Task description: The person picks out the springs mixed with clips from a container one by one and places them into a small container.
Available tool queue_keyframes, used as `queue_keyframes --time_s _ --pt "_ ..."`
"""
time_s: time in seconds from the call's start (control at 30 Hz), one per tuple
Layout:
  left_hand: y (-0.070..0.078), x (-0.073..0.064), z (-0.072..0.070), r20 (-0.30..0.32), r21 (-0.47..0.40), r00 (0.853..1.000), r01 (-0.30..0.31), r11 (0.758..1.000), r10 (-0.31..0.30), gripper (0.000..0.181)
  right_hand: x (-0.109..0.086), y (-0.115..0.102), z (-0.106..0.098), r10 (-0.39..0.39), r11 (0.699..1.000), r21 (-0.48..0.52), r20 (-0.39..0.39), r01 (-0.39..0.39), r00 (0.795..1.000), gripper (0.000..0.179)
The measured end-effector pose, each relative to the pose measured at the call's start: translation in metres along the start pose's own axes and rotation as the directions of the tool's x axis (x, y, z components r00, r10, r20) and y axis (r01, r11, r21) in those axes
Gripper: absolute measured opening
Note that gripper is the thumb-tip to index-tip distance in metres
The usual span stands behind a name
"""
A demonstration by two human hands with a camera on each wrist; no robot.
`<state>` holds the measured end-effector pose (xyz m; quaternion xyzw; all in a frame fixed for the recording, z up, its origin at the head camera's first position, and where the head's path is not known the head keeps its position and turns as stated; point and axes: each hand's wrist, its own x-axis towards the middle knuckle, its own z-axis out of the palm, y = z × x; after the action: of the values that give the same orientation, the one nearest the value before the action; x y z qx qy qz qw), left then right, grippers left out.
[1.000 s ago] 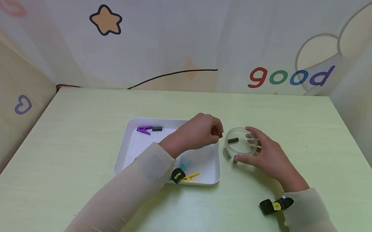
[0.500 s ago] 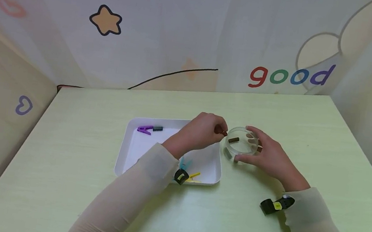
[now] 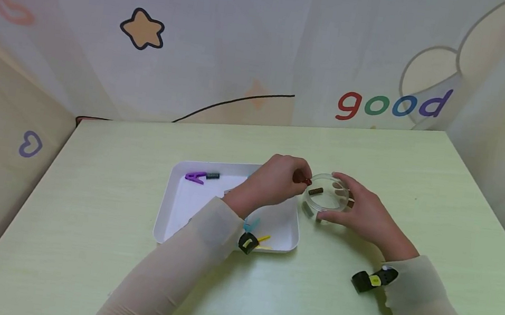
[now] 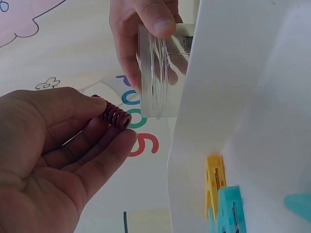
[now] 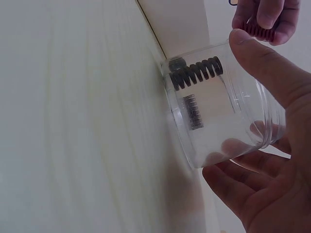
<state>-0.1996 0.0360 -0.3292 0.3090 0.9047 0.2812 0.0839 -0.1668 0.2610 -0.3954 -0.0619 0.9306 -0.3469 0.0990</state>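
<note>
A dark red coil spring (image 4: 115,115) is pinched between the thumb and fingers of my left hand (image 3: 277,181), beside the near-left rim of a clear round jar (image 5: 216,131). My right hand (image 3: 359,210) grips that jar from its right side, thumb on one side and fingers on the other. Inside the jar, the right wrist view shows a dark coil spring (image 5: 197,74) standing across it and a second, smaller-looking spring (image 5: 193,112). The jar's base seems to be on or just over the table; I cannot tell which.
Left of the jar lies a white tray (image 3: 175,211). It holds a purple clothespin (image 3: 194,177), a dark green-grey spring (image 3: 213,176), a yellow clothespin (image 4: 215,182) and turquoise clothespins (image 4: 230,208). My left forearm passes over it. A printed curtain (image 3: 229,42) hangs behind the table.
My left hand has moved a little to the right with the red spring, bringing it up to the jar's rim. The right hand and jar have stayed in place.
</note>
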Motion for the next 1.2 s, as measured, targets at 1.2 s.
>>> queue_keyframes --time_s 1.2 --pt "0.004 0.007 0.012 0.012 -0.158 1.0 0.023 0.987 -0.021 0.009 -0.001 -0.001 -0.003 -0.017 1.0 -0.007 0.008 0.017 1.0 0.104"
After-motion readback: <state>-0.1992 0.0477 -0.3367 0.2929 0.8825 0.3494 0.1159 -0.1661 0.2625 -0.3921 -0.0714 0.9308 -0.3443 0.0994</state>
